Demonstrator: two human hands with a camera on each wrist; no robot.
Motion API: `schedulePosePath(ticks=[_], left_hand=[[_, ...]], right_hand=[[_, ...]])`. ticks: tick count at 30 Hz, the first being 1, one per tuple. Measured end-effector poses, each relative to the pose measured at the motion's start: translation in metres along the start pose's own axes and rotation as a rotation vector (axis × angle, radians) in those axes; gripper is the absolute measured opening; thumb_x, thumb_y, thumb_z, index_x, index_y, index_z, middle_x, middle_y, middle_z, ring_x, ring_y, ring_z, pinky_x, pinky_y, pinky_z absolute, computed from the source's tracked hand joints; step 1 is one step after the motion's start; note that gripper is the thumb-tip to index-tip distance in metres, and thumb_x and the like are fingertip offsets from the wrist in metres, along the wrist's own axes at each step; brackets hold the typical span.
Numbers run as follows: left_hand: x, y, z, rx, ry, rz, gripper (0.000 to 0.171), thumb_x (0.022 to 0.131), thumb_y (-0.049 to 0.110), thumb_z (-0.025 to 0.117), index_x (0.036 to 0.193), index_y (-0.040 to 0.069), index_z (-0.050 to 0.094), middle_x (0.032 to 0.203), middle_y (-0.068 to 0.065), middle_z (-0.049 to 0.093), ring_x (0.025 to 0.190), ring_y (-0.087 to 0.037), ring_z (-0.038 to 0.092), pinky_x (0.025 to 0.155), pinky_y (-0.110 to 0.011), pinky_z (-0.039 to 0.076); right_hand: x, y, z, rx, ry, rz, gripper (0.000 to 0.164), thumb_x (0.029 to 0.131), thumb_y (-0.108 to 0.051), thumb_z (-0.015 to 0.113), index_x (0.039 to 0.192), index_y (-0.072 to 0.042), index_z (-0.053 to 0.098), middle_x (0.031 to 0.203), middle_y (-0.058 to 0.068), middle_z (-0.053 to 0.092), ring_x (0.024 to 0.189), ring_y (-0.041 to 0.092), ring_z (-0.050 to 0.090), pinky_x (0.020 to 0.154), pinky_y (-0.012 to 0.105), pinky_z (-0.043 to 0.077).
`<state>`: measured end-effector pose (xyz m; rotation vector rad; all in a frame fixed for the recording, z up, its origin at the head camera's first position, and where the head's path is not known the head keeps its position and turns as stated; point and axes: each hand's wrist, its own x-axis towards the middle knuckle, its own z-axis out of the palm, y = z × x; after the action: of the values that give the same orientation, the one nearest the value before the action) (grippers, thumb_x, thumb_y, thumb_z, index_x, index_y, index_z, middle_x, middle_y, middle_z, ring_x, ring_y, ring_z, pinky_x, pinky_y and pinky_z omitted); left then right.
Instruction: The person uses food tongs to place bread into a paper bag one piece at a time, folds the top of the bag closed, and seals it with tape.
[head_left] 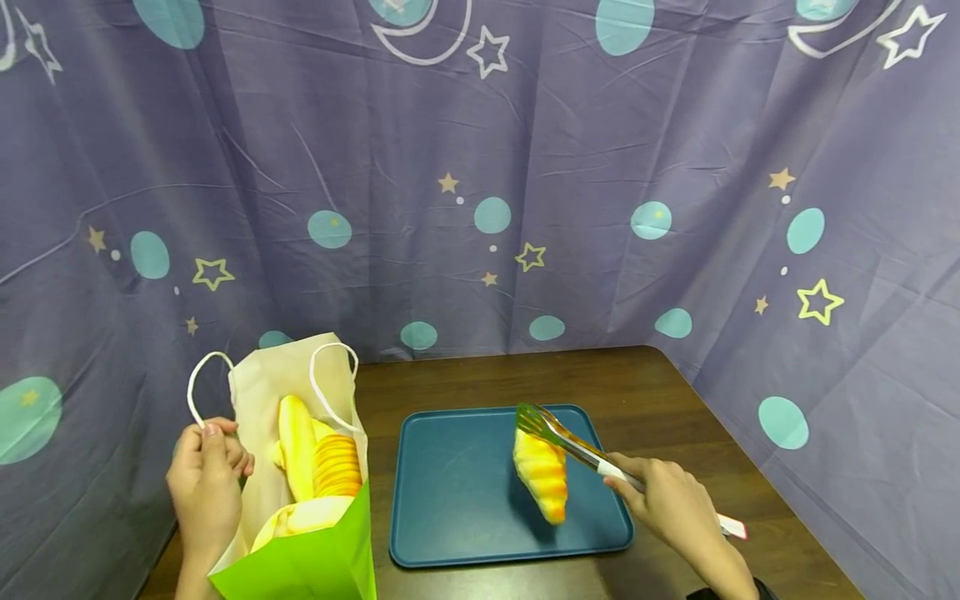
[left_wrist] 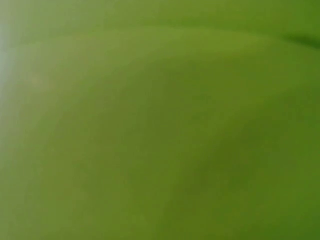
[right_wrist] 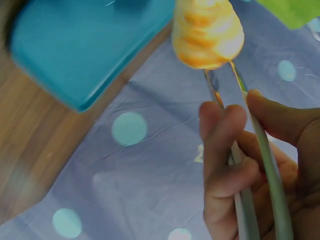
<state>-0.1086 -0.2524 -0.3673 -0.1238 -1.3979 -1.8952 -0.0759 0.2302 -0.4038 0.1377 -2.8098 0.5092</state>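
Note:
My left hand (head_left: 206, 479) pinches the white cord handle at the left rim of a green paper bag (head_left: 315, 567). Inside the bag lie several toy breads, among them a long yellow one (head_left: 296, 450) and a ridged orange one (head_left: 337, 467). In my right hand (head_left: 671, 504) I hold metal tongs (head_left: 581, 447) with white grips. Their tips clasp a croissant (head_left: 542, 479), tilted above the blue tray (head_left: 435, 492); the right wrist view shows the croissant (right_wrist: 207, 35) between the tong arms. Blurred green fills the left wrist view.
Bag and tray stand on a dark wooden table (head_left: 622, 379). A purple curtain (head_left: 420, 275) with moons and stars hangs behind and at both sides. The bag's other cord handle (head_left: 318, 387) arches over its opening.

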Motion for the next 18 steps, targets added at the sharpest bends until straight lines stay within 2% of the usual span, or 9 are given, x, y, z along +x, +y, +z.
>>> schedulePosePath(ticks=[4,7,13,15,18], left_hand=[[0.000,0.000,0.000,0.009,0.001,-0.001,0.021,0.107,0.010,0.045,0.091,0.004,0.057,0.054,-0.001,0.035,0.045,-0.016,0.030,0.047,-0.019,0.037],[0.000,0.000,0.000,0.010,-0.001,0.004,0.021,0.107,0.011,0.045,0.091,0.004,0.057,0.054,-0.001,0.035,0.045,-0.016,0.030,0.047,-0.019,0.037],[0.000,0.001,0.000,0.008,0.000,0.004,0.022,0.107,0.011,0.045,0.090,0.004,0.057,0.053,-0.001,0.034,0.045,-0.016,0.030,0.047,-0.020,0.036],[0.000,0.001,0.000,0.010,0.003,0.001,0.022,0.107,0.011,0.045,0.090,0.004,0.057,0.053,-0.001,0.034,0.045,-0.016,0.030,0.047,-0.020,0.036],[0.000,0.000,0.000,0.004,0.001,0.001,0.022,0.107,0.011,0.044,0.090,0.004,0.057,0.053,-0.001,0.034,0.045,-0.017,0.030,0.047,-0.020,0.036]], right_hand=[[0.000,-0.019,-0.009,0.044,0.085,-0.092,0.034,0.087,-0.033,0.080,0.119,-0.023,0.076,0.101,0.001,0.076,0.059,0.007,0.048,0.047,0.026,0.038],[0.000,-0.034,-0.015,0.097,0.148,-0.161,0.034,0.086,-0.032,0.080,0.119,-0.023,0.076,0.102,0.001,0.076,0.061,0.003,0.051,0.049,0.025,0.042],[0.002,-0.067,-0.020,0.241,0.295,-0.354,0.039,0.082,-0.019,0.084,0.120,-0.015,0.075,0.096,-0.005,0.075,0.060,-0.007,0.048,0.051,0.016,0.044],[0.004,-0.079,-0.021,0.298,0.321,-0.425,0.040,0.082,-0.016,0.084,0.120,-0.013,0.074,0.094,-0.007,0.074,0.058,-0.008,0.047,0.051,0.012,0.042],[0.006,-0.097,-0.021,0.366,0.347,-0.517,0.040,0.083,-0.014,0.083,0.122,-0.011,0.073,0.095,-0.006,0.074,0.063,-0.007,0.052,0.054,0.009,0.046]])
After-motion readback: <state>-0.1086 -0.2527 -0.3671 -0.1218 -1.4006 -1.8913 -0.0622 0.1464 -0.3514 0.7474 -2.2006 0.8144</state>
